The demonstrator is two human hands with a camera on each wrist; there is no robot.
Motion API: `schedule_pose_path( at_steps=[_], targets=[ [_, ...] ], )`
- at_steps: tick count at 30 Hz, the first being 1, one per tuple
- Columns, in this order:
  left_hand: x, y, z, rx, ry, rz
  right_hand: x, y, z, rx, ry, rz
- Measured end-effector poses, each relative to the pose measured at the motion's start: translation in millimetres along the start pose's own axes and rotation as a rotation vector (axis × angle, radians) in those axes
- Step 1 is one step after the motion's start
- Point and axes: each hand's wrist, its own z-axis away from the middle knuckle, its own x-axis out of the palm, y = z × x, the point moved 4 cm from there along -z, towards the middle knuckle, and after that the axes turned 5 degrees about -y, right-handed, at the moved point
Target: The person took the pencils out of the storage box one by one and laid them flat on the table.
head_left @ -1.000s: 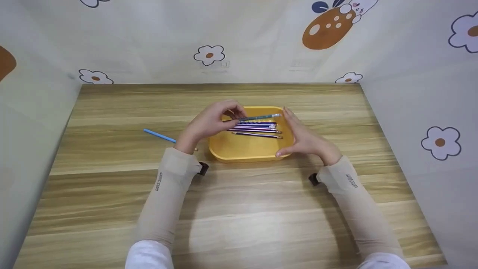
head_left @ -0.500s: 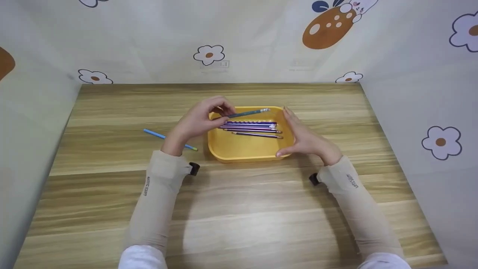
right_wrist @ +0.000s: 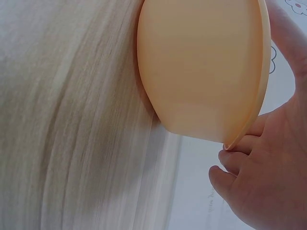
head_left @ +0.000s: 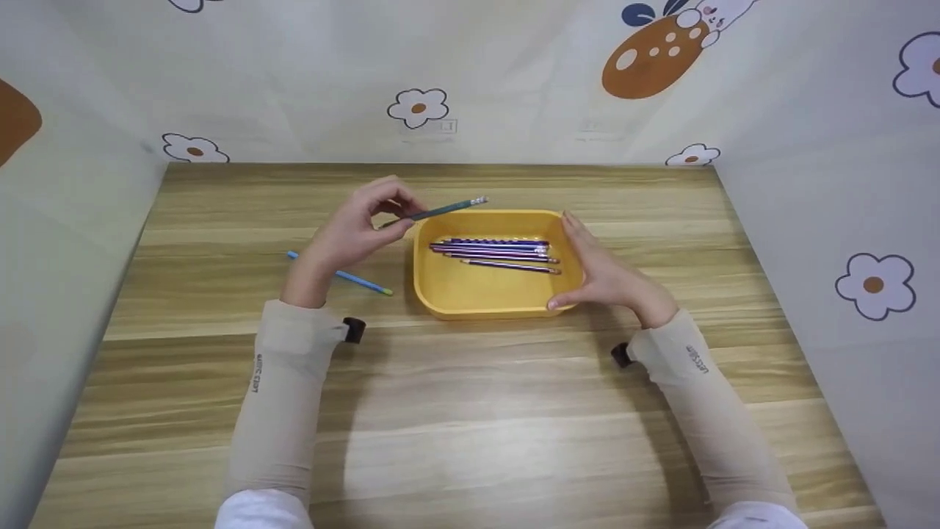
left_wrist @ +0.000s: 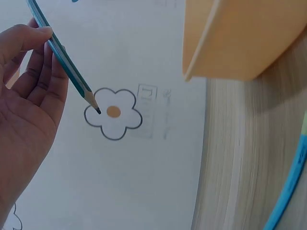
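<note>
A dark green pencil [head_left: 448, 209] with an eraser end is pinched between the thumb and fingers of my left hand [head_left: 352, 224], tilted above the left rim of a yellow plastic bin [head_left: 477, 312]. Its sharpened tip shows in the left wrist view, where the green pencil [left_wrist: 69, 67] crosses the fingers. Several purple striped pencils [head_left: 492, 251] lie side by side inside the bin. With thumb and fingers spread across the bin's right end, my right hand [head_left: 606, 272] holds its rim. In the right wrist view the bin's outer wall [right_wrist: 201, 62] hides part of the fingers.
A blue pencil [head_left: 363, 282] with a yellow-green end lies on the wooden table [head_left: 477, 411] left of the bin, partly behind the left forearm. Pale fabric walls [head_left: 308, 81] printed with flowers stand along the table's back and sides.
The left hand has lifted the green pencil out of the bin and moved left and up with it. More of the blue pencil now shows. The right hand stays at the bin.
</note>
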Motion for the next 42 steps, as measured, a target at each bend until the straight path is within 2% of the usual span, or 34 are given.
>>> schedule_pose_path(
  at_steps=[8, 14, 27, 34, 42],
  targets=[
    [-16.6, -6.4, 16.5, -0.019, 0.047, -0.105, 0.4, 0.7, -0.2, 0.001, -0.003, -0.010],
    [-27.1, -17.1, 28.4, -0.079, 0.069, -0.231, 0.2, 0.7, 0.0, 0.006, -0.005, -0.002],
    [-44.0, -36.5, 51.1, -0.204, 0.055, -0.386, 0.4, 1.9, -1.0, 0.012, -0.003, -0.016],
    [-51.3, -51.1, 58.0, -0.299, 0.025, -0.431, 0.2, 2.9, -1.4, 0.015, 0.000, -0.022],
    [-53.9, -64.8, 63.1, -0.418, -0.018, -0.588, 0.3, 1.9, -0.3, 0.000, -0.008, -0.044]
  ],
)
